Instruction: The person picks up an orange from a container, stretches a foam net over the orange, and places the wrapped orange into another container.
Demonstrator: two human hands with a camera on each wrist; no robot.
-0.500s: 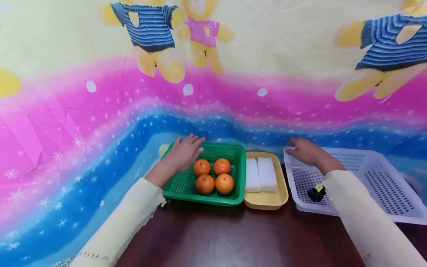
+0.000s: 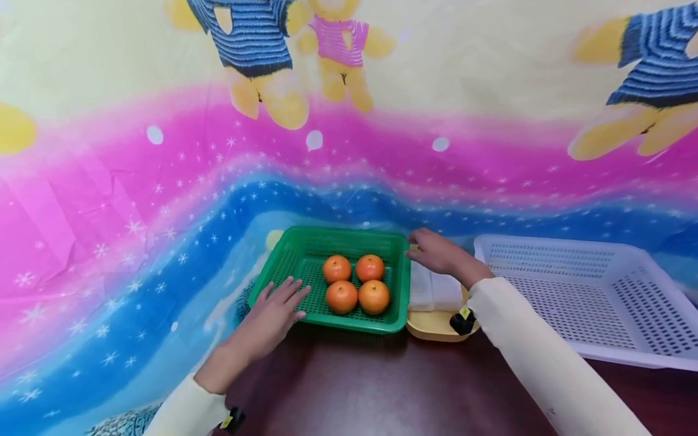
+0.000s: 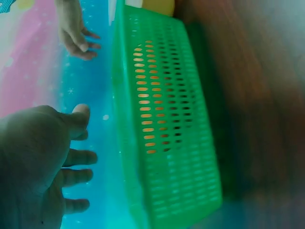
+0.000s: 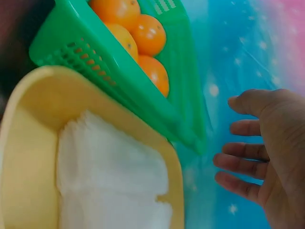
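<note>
Several oranges [image 2: 341, 297] sit grouped inside a green perforated basket [image 2: 327, 324]. My left hand [image 2: 274, 318] hovers over the front left corner of that basket with its fingers spread and nothing in them. Above the basket's right edge, where it meets a yellow tray [image 2: 433, 332], is my right hand [image 2: 436, 249]; its fingers are loosely bent and hold nothing. In the right wrist view two stacks of white, net-like wrappings [image 4: 112, 157] lie side by side in the tray. My right forearm partly covers the tray in the head view.
A white perforated basket [image 2: 572, 242] stands to the right of the tray. All of these rest on a dark brown table [image 2: 376, 381]. Behind them hangs a printed cloth [image 2: 403, 175] with bears and snowflakes.
My right hand has moved left, from above the white basket to above the tray and the green basket's edge. The left hand has drawn back toward me and slightly left.
</note>
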